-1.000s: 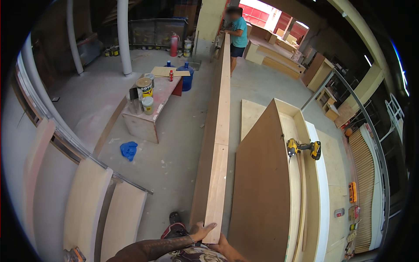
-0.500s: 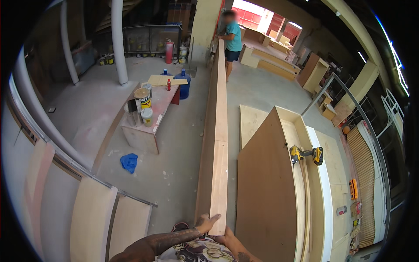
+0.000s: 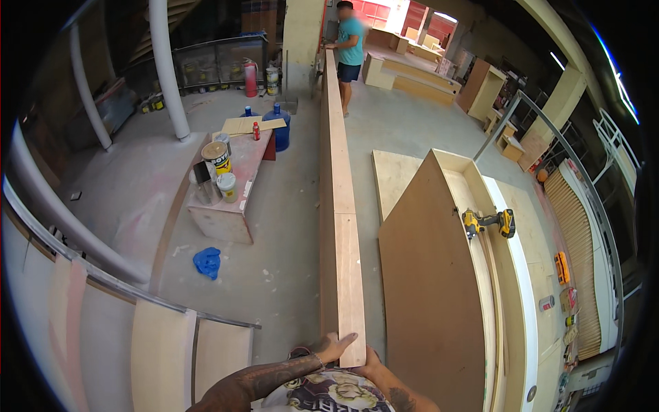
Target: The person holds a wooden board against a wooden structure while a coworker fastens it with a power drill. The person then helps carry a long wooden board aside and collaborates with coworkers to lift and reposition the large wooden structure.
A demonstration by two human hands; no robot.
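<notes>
**Item: long timber board, near end in hand**

- L hand (image 3: 334, 345): fingers spread flat against the left face of the board's near end, thumb side up; wrapped on, not clenched. Tattooed forearm runs in from the lower edge.
- R hand (image 3: 371, 360): cupped under/behind the right corner of the same end; fingers mostly hidden by the wood, so can't tell how far they curl, but it is bearing on the board.
- Board (image 3: 338, 226): pale, very long, on edge, running straight away from the person's chest to the far end of the room. Prob. held at belly height so the length stays level; a hand on each side would keep it from tipping.
- Far end: 2nd person (image 3: 351, 48) in teal shirt, hand at the board there, seemingly sharing the load.
- R of board: open cabinet carcass (image 3: 439, 275) lying on floor, yellow cordless drill (image 3: 488, 222) resting on its side panel.
- L of board: low plywood bench (image 3: 230, 199) w/ tins; blue rag (image 3: 206, 262) on floor nearby; blue water jug (image 3: 280, 128) beyond.
- Floor (image 3: 274, 275): bare concrete, dusty, paint-marked. Room: workshop, white columns, curved ply panels at near left.
</notes>
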